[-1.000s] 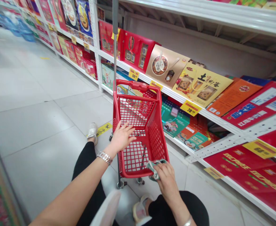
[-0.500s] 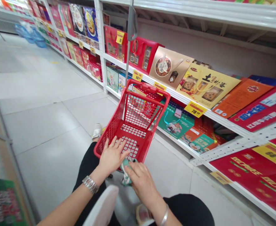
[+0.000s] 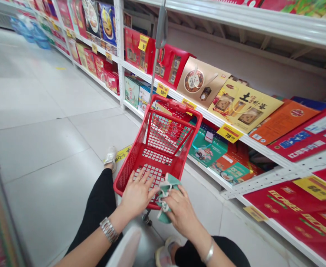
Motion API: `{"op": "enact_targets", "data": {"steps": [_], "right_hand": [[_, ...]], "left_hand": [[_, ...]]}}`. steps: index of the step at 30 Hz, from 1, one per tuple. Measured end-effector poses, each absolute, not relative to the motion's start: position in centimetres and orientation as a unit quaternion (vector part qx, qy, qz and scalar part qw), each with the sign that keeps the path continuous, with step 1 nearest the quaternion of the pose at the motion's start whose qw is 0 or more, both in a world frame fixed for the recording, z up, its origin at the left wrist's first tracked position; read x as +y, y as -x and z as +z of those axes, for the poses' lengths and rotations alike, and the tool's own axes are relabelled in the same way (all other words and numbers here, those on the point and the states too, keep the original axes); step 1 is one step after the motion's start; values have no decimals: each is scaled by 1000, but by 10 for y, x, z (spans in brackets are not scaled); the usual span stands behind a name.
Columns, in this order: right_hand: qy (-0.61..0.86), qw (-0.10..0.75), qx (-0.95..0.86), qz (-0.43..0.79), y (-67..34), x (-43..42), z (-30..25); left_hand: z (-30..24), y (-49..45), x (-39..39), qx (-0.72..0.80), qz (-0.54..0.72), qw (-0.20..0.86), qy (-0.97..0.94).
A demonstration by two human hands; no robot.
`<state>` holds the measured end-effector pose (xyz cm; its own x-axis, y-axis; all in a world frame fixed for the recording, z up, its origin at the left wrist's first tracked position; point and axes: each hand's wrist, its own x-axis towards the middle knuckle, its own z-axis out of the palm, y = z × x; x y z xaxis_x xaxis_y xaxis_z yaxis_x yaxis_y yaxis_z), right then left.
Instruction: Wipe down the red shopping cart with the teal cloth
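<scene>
A red plastic shopping cart (image 3: 167, 150) with grid walls stands between my legs, its handle end toward the shelves. My left hand (image 3: 137, 191), wearing a metal watch, lies with fingers spread over the cart's near edge; whether it presses on the rim I cannot tell. In my right hand (image 3: 179, 207) is a crumpled green and white cloth (image 3: 168, 183), bunched under the fingers at the cart's near right corner. A silver bracelet circles the right wrist. The cart's basket holds nothing that I can see.
White shelves (image 3: 252, 139) with gift boxes and yellow price tags run along the right. A grey metal pole (image 3: 155, 70) rises behind the cart. Blue water bottles (image 3: 35, 35) stand far left on the tiled floor (image 3: 46, 152). A box edge is blurred at lower left.
My right hand has moved up and right with the cloth, which now shows more fully at the cart's corner. My left hand has shifted slightly right. The view has moved a little.
</scene>
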<state>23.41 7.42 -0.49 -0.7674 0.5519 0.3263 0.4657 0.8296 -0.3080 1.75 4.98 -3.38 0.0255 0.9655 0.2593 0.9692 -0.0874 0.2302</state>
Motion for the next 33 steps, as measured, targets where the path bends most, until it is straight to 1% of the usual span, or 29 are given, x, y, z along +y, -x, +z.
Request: {"op": "enact_targets", "data": {"steps": [2,5,8,15,17,20,27,31,33], "right_hand": [[263,171,-944,107,-237,81,-11],[260,171,-947,77,-248,108,-8],[283,166,-944,43,-255,152,2],[353,103,-929,-27,-240,268,22],[374,103,-920,-51,-233,295,27],[393,127,-908,-74,-226,320,28],[398,151,-902,-75,-224,320,13],[407,168,-895,-74,-227,299,4],[417,190,-886,-71,-228,283,-1]], "left_hand": [[-33,-23,46,-676,-181,-2,715],[-35,-31,43,-671,-198,-19,714],[-38,-39,41,-670,-212,-29,711],[-39,-48,37,-678,-191,-35,709],[-39,-49,36,-678,-192,-40,708],[-40,-49,36,-678,-203,-34,706],[-44,-34,45,-682,-222,-12,697],[-44,-3,55,-675,-229,0,701],[-42,20,62,-657,-232,-1,717]]}}
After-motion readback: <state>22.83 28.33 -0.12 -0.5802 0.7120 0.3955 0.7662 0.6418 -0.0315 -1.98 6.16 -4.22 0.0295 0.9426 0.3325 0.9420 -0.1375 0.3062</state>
